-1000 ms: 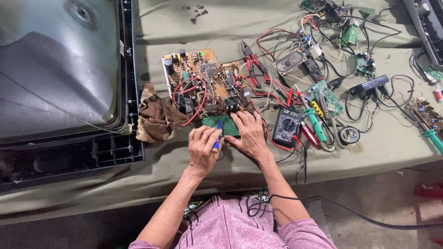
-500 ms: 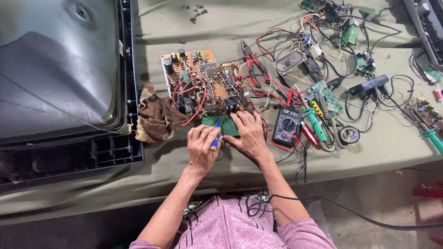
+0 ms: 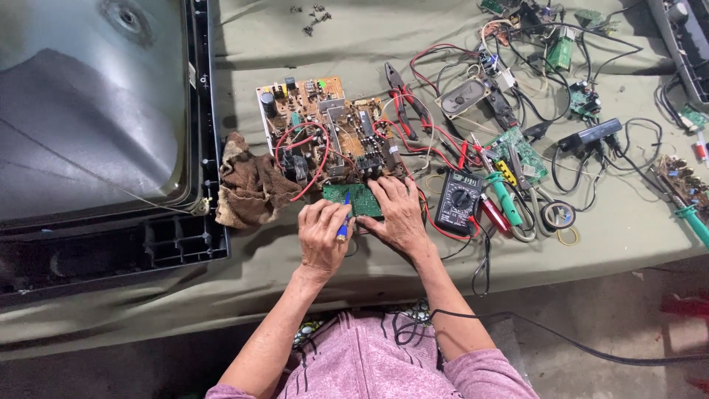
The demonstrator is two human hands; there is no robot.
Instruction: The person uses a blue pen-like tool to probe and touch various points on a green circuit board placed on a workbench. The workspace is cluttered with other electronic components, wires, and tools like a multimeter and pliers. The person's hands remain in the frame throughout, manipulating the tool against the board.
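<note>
Nothing's budged: my left hand (image 3: 322, 235) still grips the blue-handled tool (image 3: 343, 226), right hand (image 3: 399, 214) (flat, open) pins the small green circuit board (image 3: 353, 198).

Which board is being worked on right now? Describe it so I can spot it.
Start at the big brown circuit board in the table's middle. Against its near edge lies a small green board, between the left hand and right hand; it is green, flat and bare.

left hand (image 3: 323, 235): fingers curled | right hand (image 3: 399, 215): flat, fingers spread
</note>
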